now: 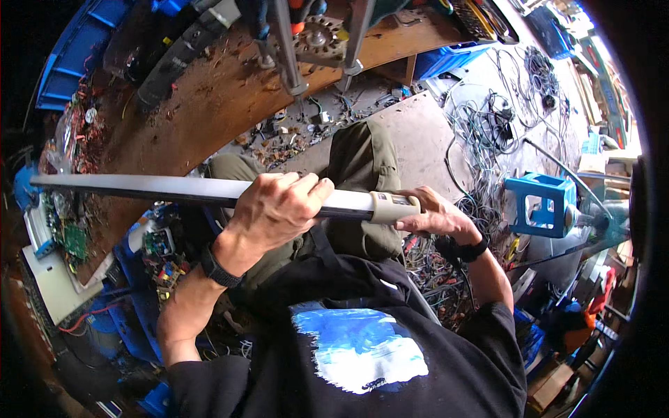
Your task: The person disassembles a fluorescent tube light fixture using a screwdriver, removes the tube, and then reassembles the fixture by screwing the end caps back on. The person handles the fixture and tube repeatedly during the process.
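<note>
A long, slim white tube light (146,185) with a dark underside lies across my lap, its far end reaching to the left over the bench. My left hand (275,212) is closed around it, knuckles up, right of its middle. At the tube's right end sits a beige end cap (385,207) with a printed label. My right hand (442,214) is closed about that cap, thumb along the near side; the other fingers are partly hidden behind it. A dark band circles each wrist.
A curved wooden bench (209,111) strewn with debris stands ahead, with a two-legged metal frame (286,56) at its far side. Tangled cables (498,115) cover the floor at right, near a blue stool (543,203). Circuit boards (74,240) lie left; a blue bin (73,59) stands far left.
</note>
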A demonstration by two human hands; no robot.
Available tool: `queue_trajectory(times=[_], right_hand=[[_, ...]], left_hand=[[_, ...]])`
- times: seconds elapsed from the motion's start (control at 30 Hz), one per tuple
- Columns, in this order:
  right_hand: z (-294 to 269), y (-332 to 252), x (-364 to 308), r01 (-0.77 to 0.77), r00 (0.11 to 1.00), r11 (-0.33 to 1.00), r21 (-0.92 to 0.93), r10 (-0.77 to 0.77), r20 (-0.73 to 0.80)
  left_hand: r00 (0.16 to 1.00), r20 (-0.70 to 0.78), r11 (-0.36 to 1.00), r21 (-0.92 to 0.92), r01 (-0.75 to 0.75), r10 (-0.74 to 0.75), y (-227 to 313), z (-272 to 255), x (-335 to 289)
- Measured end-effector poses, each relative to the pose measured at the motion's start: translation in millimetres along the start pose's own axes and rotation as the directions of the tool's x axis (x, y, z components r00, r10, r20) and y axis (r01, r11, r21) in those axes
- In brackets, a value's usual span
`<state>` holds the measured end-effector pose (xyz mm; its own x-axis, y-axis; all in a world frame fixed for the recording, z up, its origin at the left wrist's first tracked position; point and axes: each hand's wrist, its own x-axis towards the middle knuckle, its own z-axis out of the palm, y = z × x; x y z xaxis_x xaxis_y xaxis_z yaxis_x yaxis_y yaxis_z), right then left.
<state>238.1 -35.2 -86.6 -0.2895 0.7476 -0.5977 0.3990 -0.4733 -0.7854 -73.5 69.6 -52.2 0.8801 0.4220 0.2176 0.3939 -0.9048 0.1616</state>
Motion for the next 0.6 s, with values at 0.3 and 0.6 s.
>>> queue_trajectory(times=[0.3,0.6], right_hand=[[14,-5,-4,0.129,0.988,0.961,-0.246,-0.147,-0.055],[33,-4,-18,0.322,0.902,0.920,-0.224,-0.370,-0.222]], left_hand=[[0.991,-0.092,0.995,0.001,0.098,-0.098,13,3,-8],[0.890,0.100,0.646,-0.653,0.396,-0.444,81,1,-47]])
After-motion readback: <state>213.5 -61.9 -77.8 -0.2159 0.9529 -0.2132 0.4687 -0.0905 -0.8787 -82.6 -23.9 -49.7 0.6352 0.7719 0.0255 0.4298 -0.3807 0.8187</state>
